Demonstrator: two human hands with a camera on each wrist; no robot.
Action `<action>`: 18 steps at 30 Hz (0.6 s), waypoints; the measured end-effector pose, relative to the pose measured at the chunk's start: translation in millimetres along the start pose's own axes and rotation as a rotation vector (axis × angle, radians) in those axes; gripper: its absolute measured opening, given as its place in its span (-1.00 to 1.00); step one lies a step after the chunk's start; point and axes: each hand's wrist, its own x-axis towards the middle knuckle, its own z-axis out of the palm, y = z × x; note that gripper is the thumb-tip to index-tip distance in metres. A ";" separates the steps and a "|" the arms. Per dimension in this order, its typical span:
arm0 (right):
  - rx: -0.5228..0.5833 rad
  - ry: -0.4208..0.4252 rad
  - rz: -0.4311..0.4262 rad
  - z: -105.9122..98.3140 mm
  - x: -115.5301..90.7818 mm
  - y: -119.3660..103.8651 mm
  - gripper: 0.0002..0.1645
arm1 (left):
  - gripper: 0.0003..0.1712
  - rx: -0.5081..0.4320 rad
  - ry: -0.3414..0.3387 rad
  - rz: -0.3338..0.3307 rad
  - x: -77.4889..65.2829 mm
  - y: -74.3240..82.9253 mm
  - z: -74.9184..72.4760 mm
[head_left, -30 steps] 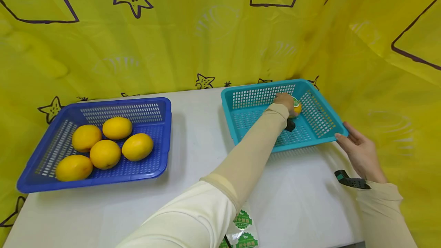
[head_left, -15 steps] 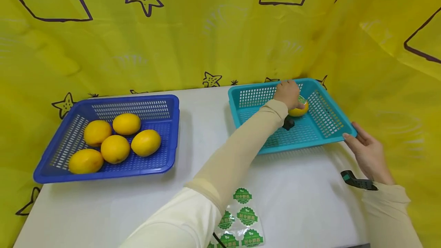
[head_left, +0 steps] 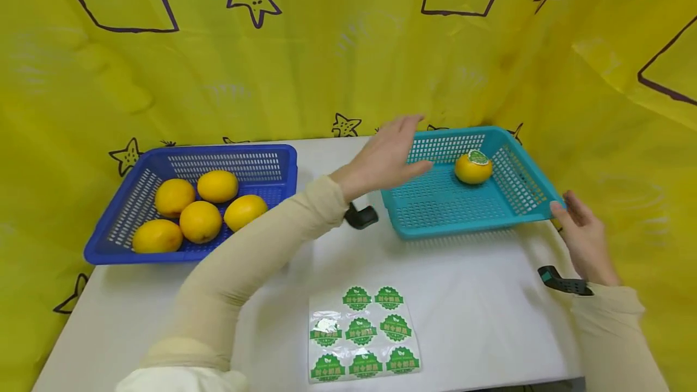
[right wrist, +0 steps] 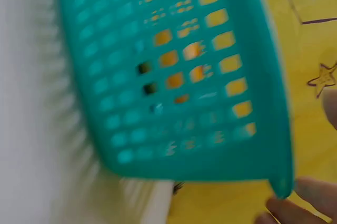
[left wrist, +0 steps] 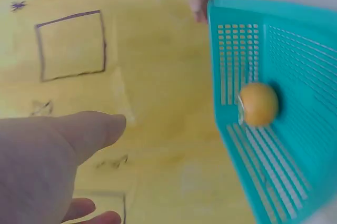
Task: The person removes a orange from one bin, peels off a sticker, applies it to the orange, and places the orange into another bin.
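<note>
Patterned yellow cloth (head_left: 305,71) hanging behind and beside a white desk (head_left: 479,307) suggests a curtained-off booth, room type unclear.

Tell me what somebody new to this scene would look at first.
Probably the bright yellow curtain filling the background, with dark stars drawn on it. Next, the five yellow fruits in the blue basket on the left, against the single fruit bearing a green sticker in the teal basket on the right. The sheet of green stickers at the table's front also stands out.
</note>
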 end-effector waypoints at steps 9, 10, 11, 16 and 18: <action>0.001 0.126 -0.260 85.3 -21.0 -46.2 -0.48 | -0.10 -0.086 0.230 -0.136 -139.2 -93.5 -35.0; -0.020 0.074 -0.312 98.6 -23.9 -50.9 -0.49 | -0.11 -0.095 0.259 -0.161 -154.3 -103.8 -38.7; -0.030 0.012 -0.348 112.5 -26.7 -55.4 -0.49 | -0.12 -0.107 0.288 -0.189 -169.2 -113.8 -42.8; -0.186 -0.321 -0.546 187.7 -38.6 -70.4 -0.41 | -0.19 -0.147 0.470 -0.320 -241.6 -156.1 -62.8; -0.285 -0.440 -0.602 217.4 -43.9 -71.2 -0.39 | -0.23 -0.146 0.550 -0.363 -268.5 -171.5 -68.9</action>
